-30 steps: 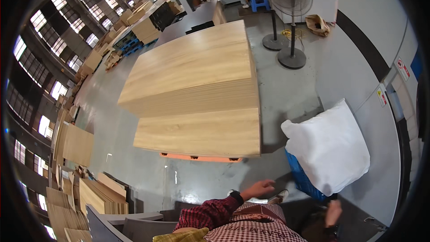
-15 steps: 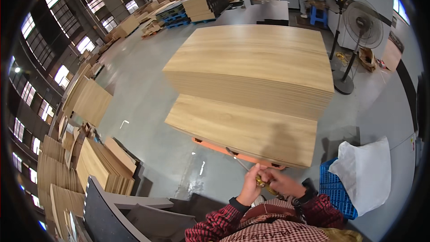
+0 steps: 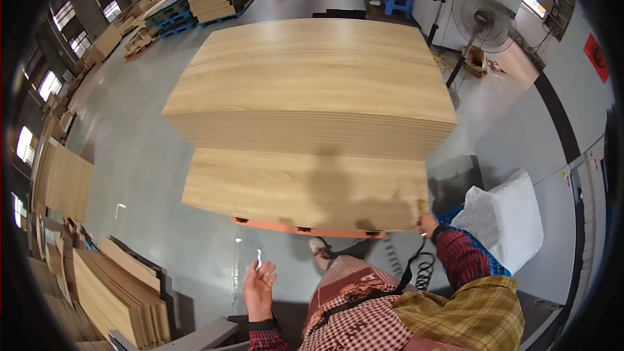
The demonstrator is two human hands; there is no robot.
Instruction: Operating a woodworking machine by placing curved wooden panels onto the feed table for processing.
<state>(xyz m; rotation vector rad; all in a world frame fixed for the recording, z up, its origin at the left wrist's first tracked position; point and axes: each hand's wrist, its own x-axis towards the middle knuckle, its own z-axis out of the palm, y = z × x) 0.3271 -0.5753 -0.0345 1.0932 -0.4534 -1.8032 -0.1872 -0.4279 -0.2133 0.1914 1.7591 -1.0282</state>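
While left hand (image 3: 259,289) hangs open, right hand (image 3: 427,223) touches board stack (image 3: 305,188) corner.

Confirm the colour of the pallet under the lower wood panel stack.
Orange. The flat pallet shows as a thin strip under the pale wood panel stack, clearest in the head view.

one head view, high above, tilted down and forward over the board stack (image 3: 312,117) and floor (image 3: 149,156); the person's torso near its lower edge.
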